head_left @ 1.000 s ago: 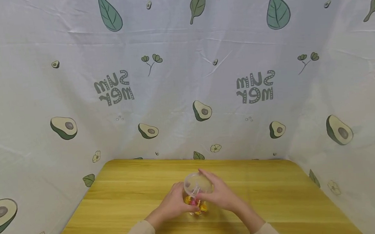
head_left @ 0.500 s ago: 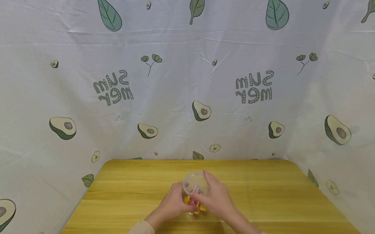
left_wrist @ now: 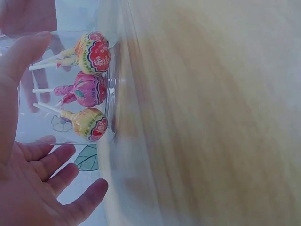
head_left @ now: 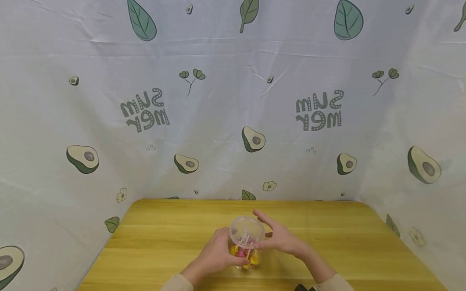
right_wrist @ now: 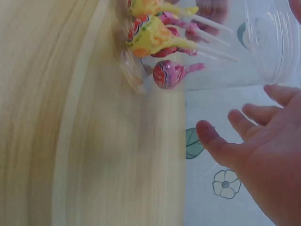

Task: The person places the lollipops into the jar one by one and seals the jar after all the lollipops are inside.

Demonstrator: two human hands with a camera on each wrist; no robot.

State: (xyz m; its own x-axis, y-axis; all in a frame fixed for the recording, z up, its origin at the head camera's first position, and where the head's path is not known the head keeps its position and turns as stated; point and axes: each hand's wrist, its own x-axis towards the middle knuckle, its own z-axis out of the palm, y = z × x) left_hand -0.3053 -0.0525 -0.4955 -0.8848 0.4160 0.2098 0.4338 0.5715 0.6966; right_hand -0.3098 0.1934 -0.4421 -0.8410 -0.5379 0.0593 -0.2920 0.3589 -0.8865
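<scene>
A clear plastic jar [right_wrist: 216, 77] stands upright on the wooden table, with a round see-through lid [head_left: 247, 226] at its top. Inside are several lollipops in yellow and pink wrappers [left_wrist: 90, 89], heads down and white sticks up. My left hand [head_left: 219, 251] grips the jar's left side, its thumb across the front; in the left wrist view some of its fingers spread below the jar. My right hand [head_left: 283, 239] is at the lid's right edge with fingers spread. Its thumb is at the rim; whether it touches cannot be told.
The wooden table [head_left: 162, 237] extends around the jar on all sides. Behind it and at both sides hangs a pale cloth [head_left: 211, 111] printed with avocados, leaves and mirrored lettering.
My right hand first turned about the lid, its fingers closer round it, then spread and drew back to the right. The left hand has kept its grip on the jar.
</scene>
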